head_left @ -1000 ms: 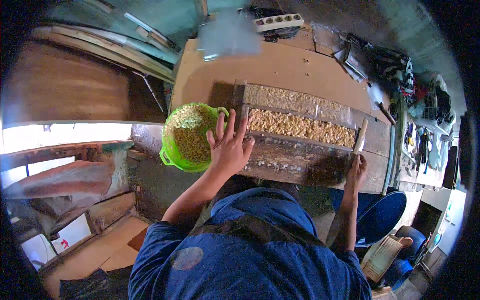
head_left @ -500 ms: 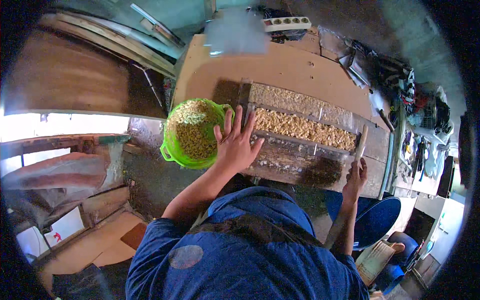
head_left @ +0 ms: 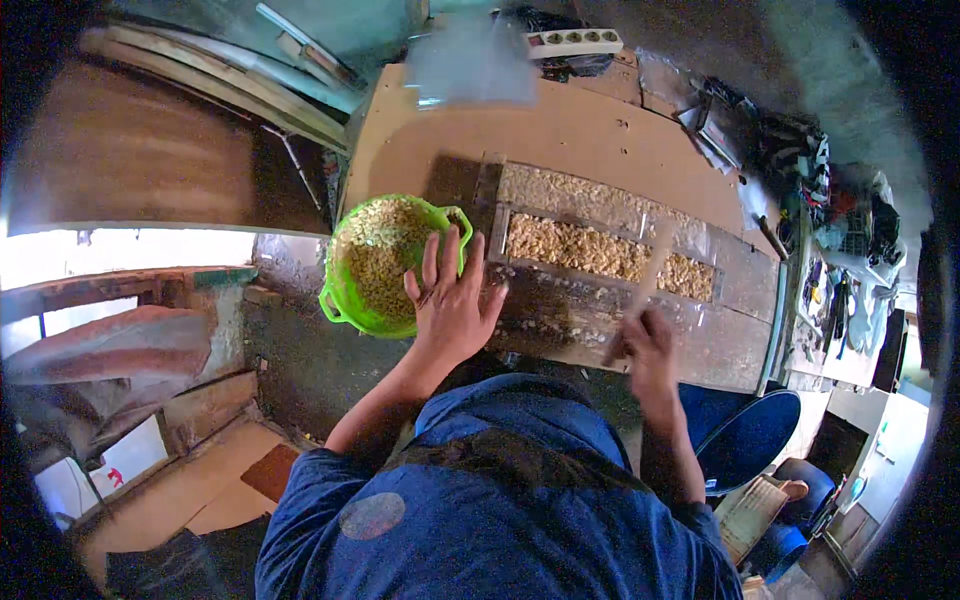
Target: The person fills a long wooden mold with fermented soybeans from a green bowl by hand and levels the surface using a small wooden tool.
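Note:
Along the wooden table lies a long dark wooden frame (head_left: 588,278) holding a strip of pale, bean-like pieces (head_left: 575,248). A second strip of the pieces (head_left: 570,188), seemingly under clear plastic, runs behind it. My right hand (head_left: 655,350), blurred by motion, grips a flat wooden stick (head_left: 650,275) that slants over the front strip. With fingers spread, my left hand (head_left: 450,310) hovers at or rests by the right rim of a green handled basin (head_left: 335,275); whether it touches is unclear. Inside the basin is a heap of similar pieces (head_left: 385,240).
Toward the back of the table (head_left: 560,125) are a plastic sheet stack (head_left: 470,70) and a white power strip (head_left: 575,42). Bags and clutter (head_left: 790,140) line the right edge. A blue barrel (head_left: 745,440) stands below right, near my right arm.
My right hand and the wooden stick have swept left along the frame. My left hand has shifted slightly left and nearer to me, uncovering the basin's right handle.

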